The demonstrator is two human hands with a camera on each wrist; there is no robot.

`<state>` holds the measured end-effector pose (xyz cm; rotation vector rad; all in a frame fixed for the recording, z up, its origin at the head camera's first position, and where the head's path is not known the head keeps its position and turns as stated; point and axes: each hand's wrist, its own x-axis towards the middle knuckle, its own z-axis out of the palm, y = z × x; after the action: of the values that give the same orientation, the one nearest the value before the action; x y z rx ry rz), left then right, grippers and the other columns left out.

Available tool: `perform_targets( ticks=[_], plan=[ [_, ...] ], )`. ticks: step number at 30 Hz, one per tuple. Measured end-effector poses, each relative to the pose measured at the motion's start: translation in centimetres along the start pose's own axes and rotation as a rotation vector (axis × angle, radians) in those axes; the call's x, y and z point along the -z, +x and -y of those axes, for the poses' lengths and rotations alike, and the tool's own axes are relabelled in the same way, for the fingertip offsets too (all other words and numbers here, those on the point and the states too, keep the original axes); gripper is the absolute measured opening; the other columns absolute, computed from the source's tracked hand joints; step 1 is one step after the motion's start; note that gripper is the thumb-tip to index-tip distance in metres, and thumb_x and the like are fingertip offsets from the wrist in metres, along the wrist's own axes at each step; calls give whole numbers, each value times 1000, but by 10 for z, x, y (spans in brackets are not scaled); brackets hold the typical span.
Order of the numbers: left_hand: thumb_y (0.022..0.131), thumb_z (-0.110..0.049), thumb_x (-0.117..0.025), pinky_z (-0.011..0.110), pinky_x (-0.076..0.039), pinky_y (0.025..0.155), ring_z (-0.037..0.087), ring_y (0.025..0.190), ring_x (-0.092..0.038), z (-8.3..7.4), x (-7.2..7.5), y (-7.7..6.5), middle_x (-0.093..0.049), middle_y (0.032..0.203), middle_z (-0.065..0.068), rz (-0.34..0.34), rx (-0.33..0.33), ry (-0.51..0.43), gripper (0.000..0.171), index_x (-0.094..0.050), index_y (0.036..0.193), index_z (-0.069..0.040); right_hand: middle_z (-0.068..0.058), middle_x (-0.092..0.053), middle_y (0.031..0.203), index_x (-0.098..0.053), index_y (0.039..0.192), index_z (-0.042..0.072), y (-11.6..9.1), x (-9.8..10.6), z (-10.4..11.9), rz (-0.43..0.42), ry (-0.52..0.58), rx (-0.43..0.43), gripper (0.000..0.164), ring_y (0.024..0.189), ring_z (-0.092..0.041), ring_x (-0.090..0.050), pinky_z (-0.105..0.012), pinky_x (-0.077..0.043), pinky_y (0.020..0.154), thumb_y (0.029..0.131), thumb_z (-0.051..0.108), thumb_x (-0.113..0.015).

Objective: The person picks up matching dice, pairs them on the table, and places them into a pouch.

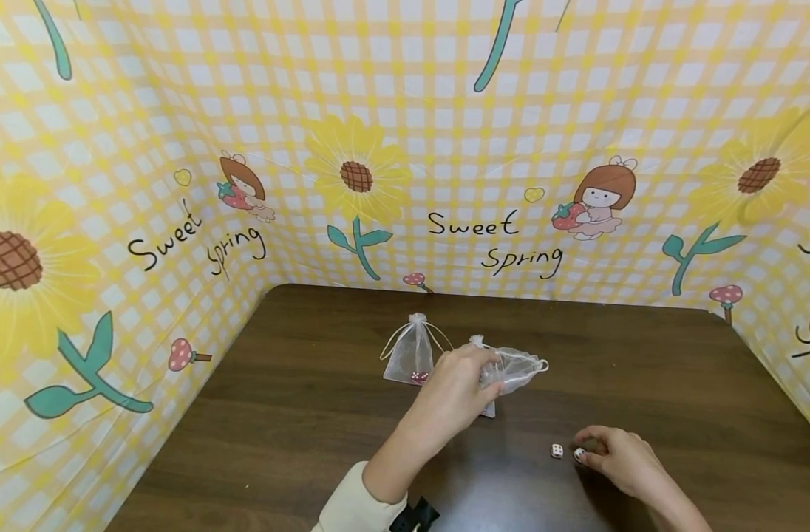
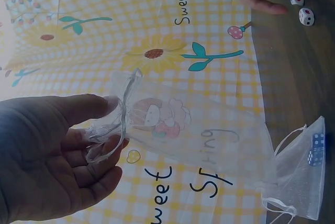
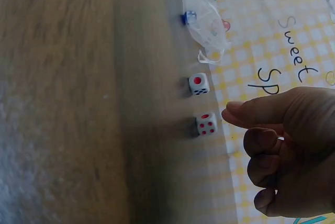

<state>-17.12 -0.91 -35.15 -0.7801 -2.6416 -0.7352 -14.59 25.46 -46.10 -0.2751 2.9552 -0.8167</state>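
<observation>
My left hand (image 1: 454,388) pinches a sheer white drawstring bag (image 2: 204,135) near its gathered, corded end. No dice show inside that bag. Partly hidden behind this hand, a second sheer bag (image 2: 296,182) with blue dice (image 2: 316,145) stands on the table. Left of it is another drawstring bag (image 1: 407,355), cinched at the top, with red dice (image 1: 420,377) in its bottom. My right hand (image 1: 621,458) reaches low over the table, thumb and forefinger right by a white die (image 3: 206,123). A second white die (image 3: 199,84) lies beside that one.
The dark wooden table (image 1: 278,414) ends at the back against a yellow checked cloth (image 1: 445,170) with flowers and lettering. The same cloth rises along the left and right sides. A black strap (image 1: 414,515) shows at the left sleeve.
</observation>
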Motion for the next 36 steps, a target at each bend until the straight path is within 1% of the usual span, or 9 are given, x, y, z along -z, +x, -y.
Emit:
perform_targets(
  ticks=[7, 12, 17, 21, 26, 29, 32, 35, 36],
  plan=[
    [78, -21, -74, 28, -44, 78, 9, 85, -58, 0, -1, -1, -66, 100, 3, 6, 2, 8, 30, -68, 104, -7, 9, -44, 57, -68, 91, 17, 1, -4, -4, -8, -6, -11, 15, 51, -6, -39, -29, -32, 50, 77, 18, -73],
    [78, -20, -75, 28, -44, 79, 10, 87, -59, 1, -1, -1, -66, 100, 3, 2, 7, 11, 31, -68, 105, -6, 7, -44, 58, -68, 89, 19, 2, -6, -5, -9, -8, -31, 14, 52, -9, -39, -30, -31, 51, 76, 17, -73],
    [78, -20, -75, 28, -44, 79, 10, 85, -59, 2, -1, -1, -66, 100, 3, -2, 13, 9, 31, -68, 105, -6, 7, -45, 60, -66, 85, 19, 2, -7, -7, -4, -28, -43, 11, 55, -11, -41, -31, -32, 52, 76, 17, -73],
    [78, -20, -74, 29, -44, 81, 11, 88, -60, 2, -1, -2, -66, 100, 4, 3, 15, 7, 31, -68, 105, -5, 10, -48, 61, -65, 83, 19, 3, -6, -6, 2, -52, -39, 10, 58, -10, -44, -33, -35, 55, 76, 19, -73],
    [79, -19, -74, 30, -44, 83, 12, 90, -60, 3, -1, -2, -66, 101, 4, 9, 20, -1, 30, -68, 105, -5, 10, -50, 59, -65, 82, 18, 2, -2, -4, -15, -56, -22, 9, 57, -10, -45, -33, -36, 55, 76, 17, -73],
    [79, -19, -73, 30, -44, 82, 12, 90, -60, 4, -1, -2, -66, 100, 4, 7, 19, 0, 29, -68, 104, -5, 10, -56, 61, -65, 83, 17, 2, 3, -2, -24, -51, -11, 10, 59, -11, -50, -34, -39, 55, 76, 16, -73],
    [79, -19, -74, 29, -44, 80, 11, 88, -59, 4, -1, -2, -66, 99, 4, 4, 18, 5, 29, -68, 104, -5, 8, -53, 60, -66, 86, 17, 2, 9, 3, -38, -52, -7, 11, 55, -10, -46, -31, -37, 52, 77, 18, -72],
    [78, -18, -74, 29, -45, 79, 11, 85, -59, 4, -2, -2, -66, 98, 3, 1, 13, 11, 28, -69, 103, -5, 7, -40, 57, -66, 89, 16, 2, 16, 9, -50, -39, -7, 12, 49, -8, -33, -25, -29, 46, 78, 18, -71],
    [78, -18, -74, 28, -45, 79, 11, 84, -59, 4, -2, -3, -66, 98, 3, 0, 10, 12, 29, -69, 103, -5, 6, -39, 57, -66, 90, 16, 2, 19, 12, -58, -37, -5, 13, 48, -8, -31, -24, -28, 45, 79, 18, -71]
  ],
)
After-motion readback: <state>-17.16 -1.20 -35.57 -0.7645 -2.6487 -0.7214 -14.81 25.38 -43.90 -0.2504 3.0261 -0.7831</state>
